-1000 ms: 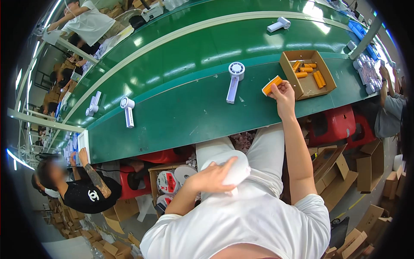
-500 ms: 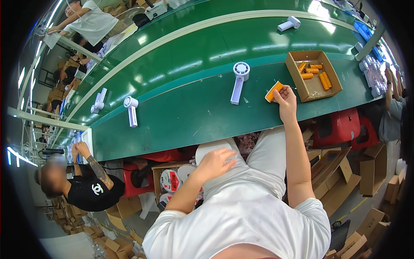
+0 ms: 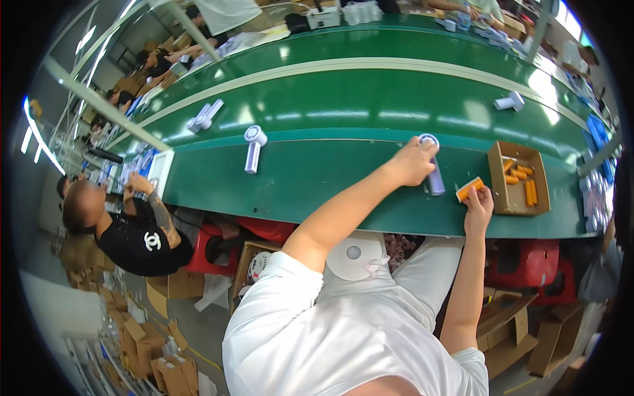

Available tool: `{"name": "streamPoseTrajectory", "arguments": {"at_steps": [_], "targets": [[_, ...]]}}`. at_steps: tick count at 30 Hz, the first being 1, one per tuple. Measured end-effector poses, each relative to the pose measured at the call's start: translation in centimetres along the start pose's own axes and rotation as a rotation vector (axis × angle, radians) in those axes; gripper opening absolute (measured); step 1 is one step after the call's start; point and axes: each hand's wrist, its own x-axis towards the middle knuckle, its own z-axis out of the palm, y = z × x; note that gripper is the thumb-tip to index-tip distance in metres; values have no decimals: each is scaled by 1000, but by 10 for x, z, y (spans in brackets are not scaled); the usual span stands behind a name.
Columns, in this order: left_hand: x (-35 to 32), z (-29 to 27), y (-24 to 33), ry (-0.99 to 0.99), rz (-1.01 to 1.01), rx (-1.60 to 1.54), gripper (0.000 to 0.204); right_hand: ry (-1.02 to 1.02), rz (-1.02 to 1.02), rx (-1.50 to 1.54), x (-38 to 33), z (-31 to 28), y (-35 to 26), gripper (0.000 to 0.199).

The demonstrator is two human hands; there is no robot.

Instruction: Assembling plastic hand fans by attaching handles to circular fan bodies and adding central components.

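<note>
My left hand [image 3: 413,163] reaches across the workbench with its fingers closed round the head of a white and lilac handheld fan [image 3: 436,183]. The fan's handle points toward me, and its head is mostly covered by the fingers. In my right hand [image 3: 481,206], an orange cylindrical battery [image 3: 470,188] with a white edge is pinched between thumb and fingers. Just right of that hand stands an open cardboard box [image 3: 494,178] holding several orange batteries [image 3: 530,192]. A large white roll [image 3: 340,265] with a hole in its middle rests on my lap.
Another handheld fan [image 3: 253,156] lies on the green workbench [image 3: 330,178] to the left. More fan parts [image 3: 204,117] [image 3: 509,101] lie on the conveyor [image 3: 409,92] behind. A co-worker [image 3: 142,231] sits at the left. Red stools [image 3: 523,263] and cardboard boxes stand below.
My left hand has moved from above my lap to the fan and closed on its head. My right hand still holds the battery beside the box. The view has shifted.
</note>
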Motion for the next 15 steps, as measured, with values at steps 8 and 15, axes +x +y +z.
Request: {"name": "streamPoseTrajectory", "arguments": {"at_steps": [8,15], "targets": [[31,13,-12,-165,-75,-269,12,83,5,22,5,3,-7,19],[8,32,-19,492,-405,-513,40,65,31,38,6,15,-6,13]]}}
